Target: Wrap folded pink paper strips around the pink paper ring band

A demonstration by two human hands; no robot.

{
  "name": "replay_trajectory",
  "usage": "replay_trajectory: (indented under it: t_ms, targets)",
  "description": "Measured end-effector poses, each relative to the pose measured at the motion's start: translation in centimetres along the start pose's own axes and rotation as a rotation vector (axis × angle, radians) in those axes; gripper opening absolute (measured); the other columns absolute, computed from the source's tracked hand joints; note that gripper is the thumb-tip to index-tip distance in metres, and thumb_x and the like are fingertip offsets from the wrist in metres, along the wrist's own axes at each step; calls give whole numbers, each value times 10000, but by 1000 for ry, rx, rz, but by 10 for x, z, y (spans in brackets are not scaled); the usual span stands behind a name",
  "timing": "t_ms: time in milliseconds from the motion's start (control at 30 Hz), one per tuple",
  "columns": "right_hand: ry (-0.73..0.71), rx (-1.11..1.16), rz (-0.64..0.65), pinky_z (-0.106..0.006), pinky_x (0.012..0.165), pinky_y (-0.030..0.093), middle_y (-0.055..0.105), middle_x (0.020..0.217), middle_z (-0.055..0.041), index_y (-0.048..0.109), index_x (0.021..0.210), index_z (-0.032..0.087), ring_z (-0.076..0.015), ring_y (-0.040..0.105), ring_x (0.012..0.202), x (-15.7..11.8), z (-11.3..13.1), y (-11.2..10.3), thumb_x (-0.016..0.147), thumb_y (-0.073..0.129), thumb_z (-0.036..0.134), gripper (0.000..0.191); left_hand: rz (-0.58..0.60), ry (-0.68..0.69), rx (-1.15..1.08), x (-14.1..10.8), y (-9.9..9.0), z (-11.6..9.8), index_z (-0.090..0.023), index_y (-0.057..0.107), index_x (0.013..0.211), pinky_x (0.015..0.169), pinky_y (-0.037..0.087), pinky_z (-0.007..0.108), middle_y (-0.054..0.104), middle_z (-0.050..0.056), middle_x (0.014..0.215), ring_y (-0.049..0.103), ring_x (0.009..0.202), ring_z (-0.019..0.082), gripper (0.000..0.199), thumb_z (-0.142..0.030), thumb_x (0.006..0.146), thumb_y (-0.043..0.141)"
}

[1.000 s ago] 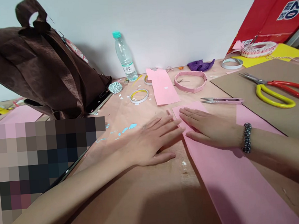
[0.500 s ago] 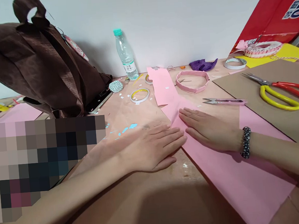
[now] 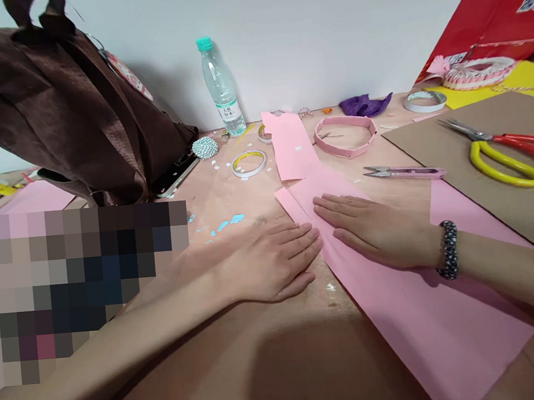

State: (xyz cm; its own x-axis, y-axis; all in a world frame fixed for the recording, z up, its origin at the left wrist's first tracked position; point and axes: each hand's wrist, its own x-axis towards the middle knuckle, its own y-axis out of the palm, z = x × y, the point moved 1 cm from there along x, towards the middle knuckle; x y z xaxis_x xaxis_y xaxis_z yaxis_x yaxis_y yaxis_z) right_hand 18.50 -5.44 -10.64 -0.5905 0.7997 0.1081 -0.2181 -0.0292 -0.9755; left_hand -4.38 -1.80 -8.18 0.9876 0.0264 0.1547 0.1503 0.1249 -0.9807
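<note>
Pink paper (image 3: 423,311) shifted — seemingly folded, hands (image 3: 380,231) flat

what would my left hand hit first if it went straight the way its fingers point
Most likely your right hand, which lies on the pink paper just past the fingertips of your left hand. One view leaves height unclear, so it might slide under or over.
</note>
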Motion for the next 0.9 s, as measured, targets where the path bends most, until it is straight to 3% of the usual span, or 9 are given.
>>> replay_trajectory:
  t_ms: [133,333,467,533,667,900]
  targets:
    - [40,-5,-10,-446,1157,282,219,1530,-92,320,1478,60,-217,218,1413,-2,4,0,1026,185,326,541,-21,19,5,0,0,0,-18,564,1253,1031,464,392,613,175,1266,587,1192,262,468,-321,962,358]
    - [80,-17,-45,-448,1160,272,216,1530,-107,333,1471,54,-232,204,1416,-7,8,4,1024,200,326,541,-38,-65,-75,-2,-1,1,-46,554,1260,1027,450,398,608,161,1286,586,1192,261,462,-335,940,391]
    - [40,-35,-64,-452,1143,304,250,1515,-127,354,1456,33,-236,235,1407,-4,3,4,1030,176,312,539,-38,-66,-131,1,-4,0,-137,451,1374,1130,292,445,518,115,1401,441,1333,256,492,-371,944,414]
    - [-18,-46,-57,-448,1134,321,288,1497,-150,361,1445,12,-238,263,1397,2,-3,0,1030,189,308,538,1,-33,-182,4,-5,-3,-156,420,1400,1159,230,432,489,96,1431,400,1363,240,516,-416,955,403]
    - [-106,-119,-34,-458,1152,274,307,1480,-185,376,1425,-16,-251,244,1403,13,-8,-8,1025,233,303,531,96,-58,-284,7,-9,-10,-123,454,1379,1134,278,419,541,141,1375,470,1306,249,570,-490,949,384]
    - [64,-32,-27,-451,1151,278,201,1530,-124,308,1478,34,-236,194,1419,1,9,2,1030,201,340,553,256,-246,-400,1,-11,-34,-55,328,1451,1153,233,499,234,214,1537,231,1428,355,892,-682,830,455]
